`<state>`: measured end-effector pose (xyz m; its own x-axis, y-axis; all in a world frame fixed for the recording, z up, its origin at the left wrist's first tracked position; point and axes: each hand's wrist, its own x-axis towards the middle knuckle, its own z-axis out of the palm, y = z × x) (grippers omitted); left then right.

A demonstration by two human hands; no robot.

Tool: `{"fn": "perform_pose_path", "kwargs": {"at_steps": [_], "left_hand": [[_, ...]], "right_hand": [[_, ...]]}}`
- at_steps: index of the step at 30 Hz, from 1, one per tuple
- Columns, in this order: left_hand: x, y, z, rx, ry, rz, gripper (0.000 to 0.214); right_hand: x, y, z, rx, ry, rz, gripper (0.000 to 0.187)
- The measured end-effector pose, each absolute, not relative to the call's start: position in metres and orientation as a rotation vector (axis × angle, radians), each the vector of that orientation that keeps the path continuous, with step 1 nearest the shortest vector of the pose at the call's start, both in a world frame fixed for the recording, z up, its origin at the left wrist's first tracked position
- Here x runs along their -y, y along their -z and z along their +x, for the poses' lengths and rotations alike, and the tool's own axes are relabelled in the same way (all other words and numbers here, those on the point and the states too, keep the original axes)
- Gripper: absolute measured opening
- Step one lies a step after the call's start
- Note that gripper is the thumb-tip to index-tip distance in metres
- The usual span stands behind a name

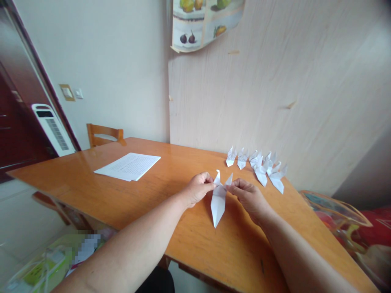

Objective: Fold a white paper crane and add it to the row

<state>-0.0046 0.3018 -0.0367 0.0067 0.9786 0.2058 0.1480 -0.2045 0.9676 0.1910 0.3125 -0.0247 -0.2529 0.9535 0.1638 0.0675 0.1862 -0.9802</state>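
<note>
Between my two hands is a white paper crane [218, 201], folded, with a bent head and a pointed tail sticking up and a wing hanging down toward me. My left hand [200, 189] pinches it on the left, near the base of the head and neck. On the other side my right hand [248, 195] grips it near the base of the tail, fingers closed. Several finished-looking paper cranes [261, 173] stand grouped beyond my right hand, toward the back right of the table.
The wooden table [171, 162] meets the wall at its far side. A stack of printed paper [128, 166] lies at the back left. A wooden chair [105, 132] stands behind the table. Bags [339, 211] sit past the right edge, and a greenish bag [45, 260] is at lower left.
</note>
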Motion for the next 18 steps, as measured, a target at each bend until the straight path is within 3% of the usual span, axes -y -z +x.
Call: {"fn": "perform_pose_path", "kwargs": {"at_steps": [18], "left_hand": [[-0.3019,0.0371,-0.0045,-1.23,-1.341,1.498,0.017]], "right_hand": [[-0.311,0.0217,0.1893,1.415,-1.326,-1.001,0.03]]}}
